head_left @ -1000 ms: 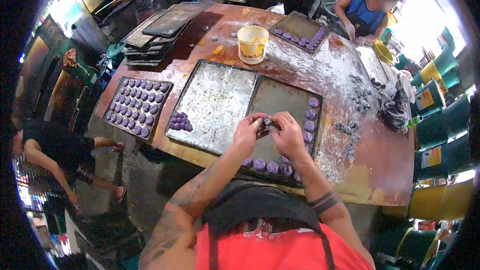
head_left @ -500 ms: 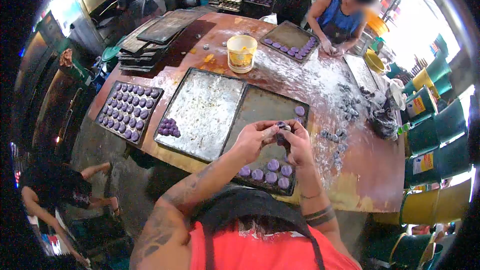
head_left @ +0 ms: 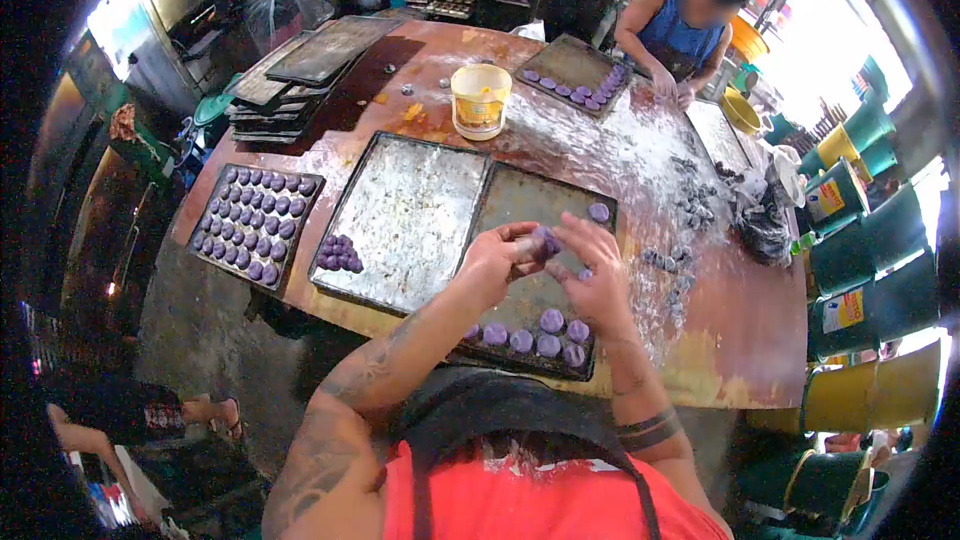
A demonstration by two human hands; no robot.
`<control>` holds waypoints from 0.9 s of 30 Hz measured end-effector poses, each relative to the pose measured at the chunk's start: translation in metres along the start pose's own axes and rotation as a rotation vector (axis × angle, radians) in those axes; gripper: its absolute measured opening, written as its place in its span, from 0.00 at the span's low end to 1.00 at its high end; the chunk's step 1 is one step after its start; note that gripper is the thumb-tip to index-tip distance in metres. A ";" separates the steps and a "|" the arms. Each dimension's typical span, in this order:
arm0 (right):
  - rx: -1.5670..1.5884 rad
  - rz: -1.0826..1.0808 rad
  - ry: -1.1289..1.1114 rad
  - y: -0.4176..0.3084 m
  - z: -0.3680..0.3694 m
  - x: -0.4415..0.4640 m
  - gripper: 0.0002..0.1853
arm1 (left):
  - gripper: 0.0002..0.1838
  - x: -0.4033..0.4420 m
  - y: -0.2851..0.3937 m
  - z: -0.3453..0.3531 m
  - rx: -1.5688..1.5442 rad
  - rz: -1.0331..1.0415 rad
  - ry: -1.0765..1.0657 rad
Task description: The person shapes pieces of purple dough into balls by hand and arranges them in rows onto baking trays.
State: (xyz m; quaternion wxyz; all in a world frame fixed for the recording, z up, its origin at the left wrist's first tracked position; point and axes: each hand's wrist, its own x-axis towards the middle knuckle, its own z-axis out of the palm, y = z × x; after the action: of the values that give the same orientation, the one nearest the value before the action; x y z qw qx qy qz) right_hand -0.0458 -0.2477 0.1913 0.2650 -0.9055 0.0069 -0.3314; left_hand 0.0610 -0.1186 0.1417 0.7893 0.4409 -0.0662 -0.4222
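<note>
My left hand pinches a purple dough ball between thumb and fingers, above a dark baking tray. Close beside the ball, my right hand has its fingers spread; whether they touch the dough I cannot tell. Several flattened purple dough rounds lie along the near edge of this tray, and another round sits by its far right corner. To the left, a flour-dusted tray carries a cluster of small purple balls.
A full tray of purple rounds stands at the table's left. Behind are stacked trays and a yellow-white bucket. Small dark dough pieces lie in flour at right. A co-worker works across the table; green bins line the right.
My hands have drawn slightly apart. The right hand's fingers have opened away from the dough, which stays in my left hand. The co-worker's hands have shifted slightly.
</note>
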 end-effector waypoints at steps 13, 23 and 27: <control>0.684 0.642 -0.180 0.013 0.041 -0.048 0.27 | 0.17 -0.024 -0.022 0.013 0.135 -0.071 0.104; 0.085 0.643 -0.549 0.055 0.082 -0.106 0.20 | 0.39 -0.039 -0.066 -0.054 1.081 0.097 0.315; -0.189 0.303 -0.557 0.039 0.076 -0.116 0.22 | 0.32 -0.049 -0.077 -0.091 0.801 0.131 0.418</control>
State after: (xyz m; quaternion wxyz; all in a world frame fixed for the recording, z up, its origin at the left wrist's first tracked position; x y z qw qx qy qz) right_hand -0.0838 -0.2230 0.0545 0.2177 -0.9706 0.0995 -0.0256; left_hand 0.0262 -0.0439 0.0417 0.5782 0.7818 -0.0915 -0.2144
